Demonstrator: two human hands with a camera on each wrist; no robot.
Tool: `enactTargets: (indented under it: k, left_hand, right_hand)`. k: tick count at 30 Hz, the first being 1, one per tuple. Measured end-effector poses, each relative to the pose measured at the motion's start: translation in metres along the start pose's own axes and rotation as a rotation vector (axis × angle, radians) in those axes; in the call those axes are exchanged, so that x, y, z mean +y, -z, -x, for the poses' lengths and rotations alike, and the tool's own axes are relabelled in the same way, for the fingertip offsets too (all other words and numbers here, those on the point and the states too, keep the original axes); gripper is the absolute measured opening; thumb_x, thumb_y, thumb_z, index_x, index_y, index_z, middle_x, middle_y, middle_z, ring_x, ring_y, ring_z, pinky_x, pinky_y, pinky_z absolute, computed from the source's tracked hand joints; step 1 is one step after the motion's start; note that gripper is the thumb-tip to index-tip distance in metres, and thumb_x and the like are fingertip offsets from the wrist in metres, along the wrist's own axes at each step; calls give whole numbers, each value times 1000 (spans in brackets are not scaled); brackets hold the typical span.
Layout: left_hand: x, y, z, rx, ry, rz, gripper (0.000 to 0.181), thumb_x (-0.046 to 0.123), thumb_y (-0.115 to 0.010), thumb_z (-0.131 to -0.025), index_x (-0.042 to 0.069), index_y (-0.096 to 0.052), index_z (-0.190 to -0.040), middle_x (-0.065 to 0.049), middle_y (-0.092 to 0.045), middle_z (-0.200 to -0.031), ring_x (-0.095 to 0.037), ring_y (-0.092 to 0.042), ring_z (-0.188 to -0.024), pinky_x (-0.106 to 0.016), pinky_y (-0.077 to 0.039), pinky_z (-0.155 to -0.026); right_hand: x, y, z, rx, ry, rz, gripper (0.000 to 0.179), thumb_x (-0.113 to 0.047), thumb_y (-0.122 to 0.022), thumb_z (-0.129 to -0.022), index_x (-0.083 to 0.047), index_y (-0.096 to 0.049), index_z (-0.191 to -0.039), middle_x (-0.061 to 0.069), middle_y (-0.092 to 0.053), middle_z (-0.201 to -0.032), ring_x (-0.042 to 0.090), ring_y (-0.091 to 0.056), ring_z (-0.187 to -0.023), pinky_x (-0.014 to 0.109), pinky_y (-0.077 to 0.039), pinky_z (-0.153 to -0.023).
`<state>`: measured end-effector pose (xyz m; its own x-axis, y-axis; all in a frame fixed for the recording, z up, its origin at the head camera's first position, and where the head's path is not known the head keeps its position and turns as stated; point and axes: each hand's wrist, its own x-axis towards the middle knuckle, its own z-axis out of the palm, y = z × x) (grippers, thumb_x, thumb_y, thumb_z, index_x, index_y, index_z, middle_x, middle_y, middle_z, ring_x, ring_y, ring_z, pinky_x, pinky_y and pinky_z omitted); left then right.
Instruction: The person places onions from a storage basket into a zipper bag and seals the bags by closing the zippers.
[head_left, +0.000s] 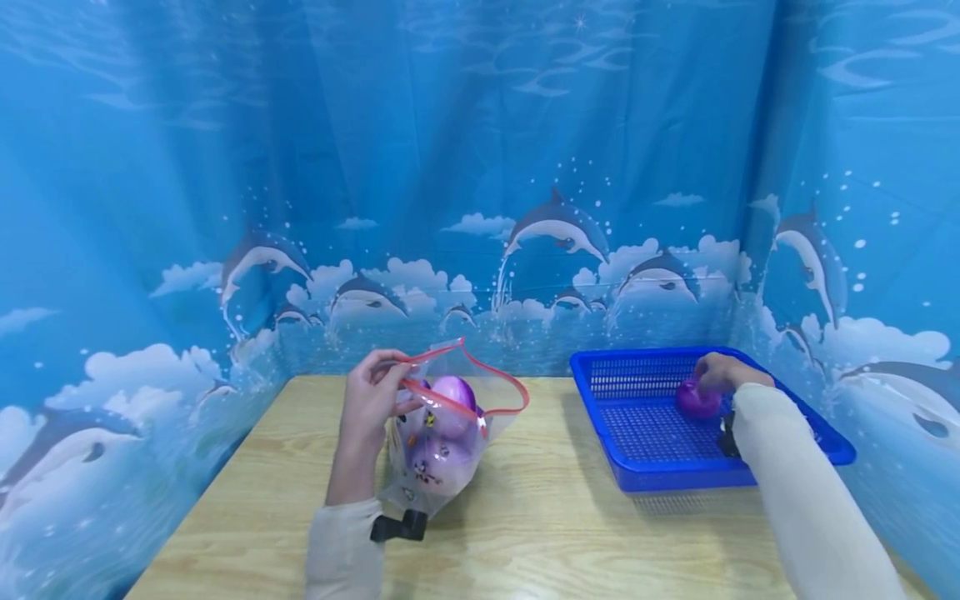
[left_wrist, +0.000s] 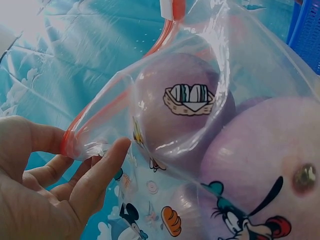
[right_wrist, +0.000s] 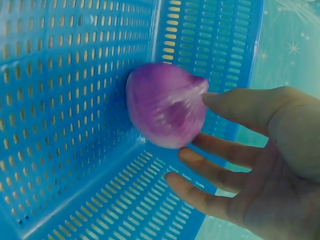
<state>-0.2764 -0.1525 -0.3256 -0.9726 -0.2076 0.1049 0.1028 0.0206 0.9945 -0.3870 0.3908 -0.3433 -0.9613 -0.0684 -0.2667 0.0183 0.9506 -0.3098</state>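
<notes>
My left hand [head_left: 372,396] pinches the red-edged rim of a clear zip bag [left_wrist: 102,100] printed with cartoon figures. The bag's mouth gapes toward the right in the head view. Several purple onions [head_left: 452,408] sit inside it, one with a round brown end facing the left wrist camera. Over at the blue basket [head_left: 622,477], my right hand [head_left: 723,372] reaches in from the right. There its thumb and index finger pinch a shiny purple onion [right_wrist: 165,107] near the pointed tip. That onion is against the slotted basket; part of its far side is hidden.
Both the bag and the basket stand on a light wooden table [head_left: 540,525], the basket at the back right. A blue curtain [head_left: 450,150] with dolphins surrounds the table at the back and sides. A black strap piece [head_left: 401,526] juts from the left wrist.
</notes>
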Motion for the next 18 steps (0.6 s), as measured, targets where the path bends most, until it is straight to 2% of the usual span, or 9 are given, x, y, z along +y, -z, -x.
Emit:
enactTargets:
  k: [3, 10, 15, 18]
  left_hand:
    - [0, 0, 0, 6, 10, -2, 17, 17, -58, -106, 9, -64, -119, -14, -68, -118, -17, -68, -92, -33, -69, -72]
    - [0, 0, -1, 8, 10, -1, 16, 18, -58, -106, 9, -64, -118, -13, -69, -117, -17, -68, -92, -34, -69, -72]
    - [0, 1, -1, 3, 9, 7, 16, 17, -58, -106, 8, -64, -118, -13, -69, -116, -17, -68, -91, -34, -69, -72]
    - [-1, 2, -1, 1, 6, 12, 16, 17, -58, -106, 8, -64, -118, -12, -69, -115, -17, -68, -91, -34, -69, -71]
  right_hand:
    - [-3, -3, -1, -22, -21, -24, 49, -10, -67, -90, 10, -55, -133, 40, -55, -130, 52, -60, -111, 57, -61, -84]
    - [-16, -9, -8, -98, -35, -26, 54, -17, -68, -95, 9, -52, -140, 39, -55, -134, 52, -60, -115, 57, -61, -88]
    - [-23, -16, -12, -110, -21, -11, 55, -21, -70, -93, 5, -55, -139, 38, -53, -138, 55, -56, -122, 60, -59, -93]
    - [-25, -19, -12, -109, -53, -38, 57, -23, -73, -92, 1, -55, -141, 37, -52, -138, 55, -54, -123, 61, -58, -93]
